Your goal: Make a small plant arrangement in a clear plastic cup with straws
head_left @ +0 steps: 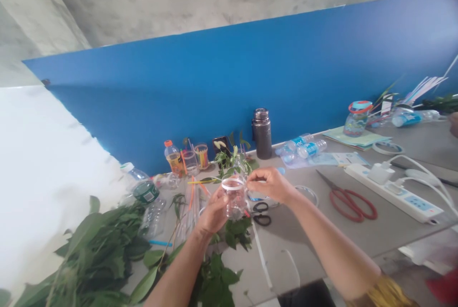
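Observation:
My left hand [215, 209] is wrapped round a clear plastic cup [235, 207], which looks like a cut bottle piece, with a white band [232, 186] round its rim. At the rim's right side my right hand [266, 184] has its fingers pinched together; whatever lies between them is too small to make out. A white strip [262, 254] runs down the table below the cup. Black-handled scissors [262, 214] lie just under my right hand, partly hidden. Green leafy sprigs [232, 159] show right behind the cup, and more leaves [238, 233] lie beneath it.
A heap of leaves [103, 250] covers the table's left side, near clear bottles [146, 190] and straws [189, 207]. A dark flask [262, 135] stands by the blue partition [200, 92]. Red-handled scissors [352, 202] and a power strip [397, 195] lie to the right.

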### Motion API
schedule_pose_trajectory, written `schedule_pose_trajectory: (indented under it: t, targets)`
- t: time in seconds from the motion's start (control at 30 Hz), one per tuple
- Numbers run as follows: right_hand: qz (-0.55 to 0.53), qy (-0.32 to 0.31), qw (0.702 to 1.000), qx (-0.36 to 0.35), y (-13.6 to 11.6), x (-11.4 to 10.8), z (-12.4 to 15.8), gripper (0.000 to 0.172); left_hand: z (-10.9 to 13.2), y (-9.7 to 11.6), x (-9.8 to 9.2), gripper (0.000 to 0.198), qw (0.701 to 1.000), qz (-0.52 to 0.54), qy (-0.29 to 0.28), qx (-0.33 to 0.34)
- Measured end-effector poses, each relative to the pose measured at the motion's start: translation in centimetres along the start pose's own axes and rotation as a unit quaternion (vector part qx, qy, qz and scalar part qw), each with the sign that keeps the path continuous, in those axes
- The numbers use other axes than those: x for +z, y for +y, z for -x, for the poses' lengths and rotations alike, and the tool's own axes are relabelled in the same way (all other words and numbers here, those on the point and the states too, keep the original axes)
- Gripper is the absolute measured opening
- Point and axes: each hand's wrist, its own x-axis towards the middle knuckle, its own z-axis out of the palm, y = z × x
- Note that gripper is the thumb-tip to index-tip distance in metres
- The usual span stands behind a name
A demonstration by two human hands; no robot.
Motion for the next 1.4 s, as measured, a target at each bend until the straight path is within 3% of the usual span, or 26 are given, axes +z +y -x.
schedule_pose_trajectory:
  t: [0.67,0.93,1.2,1.4]
  targets:
    - [0.065,-0.023,0.997,0.035,0.6,-0.3,-0.1,0.02,0.1,-0.1,0.1,0.048,0.995,0.073,-0.03,-0.065]
    - [0.078,-0.016,0.996,0.028,1.4,-0.2,-0.3,0.022,-0.3,0.4,0.6,0.051,0.997,0.037,-0.002,-0.068]
    - [0.096,-0.033,0.995,0.01,1.2,0.3,0.0,0.018,-0.4,-0.3,0.8,0.047,0.983,-0.143,0.113,0.033]
    - [0.103,-0.088,0.991,0.018,1.0,0.6,0.5,0.029,-0.5,0.7,0.8,0.042,0.929,-0.296,0.192,0.108]
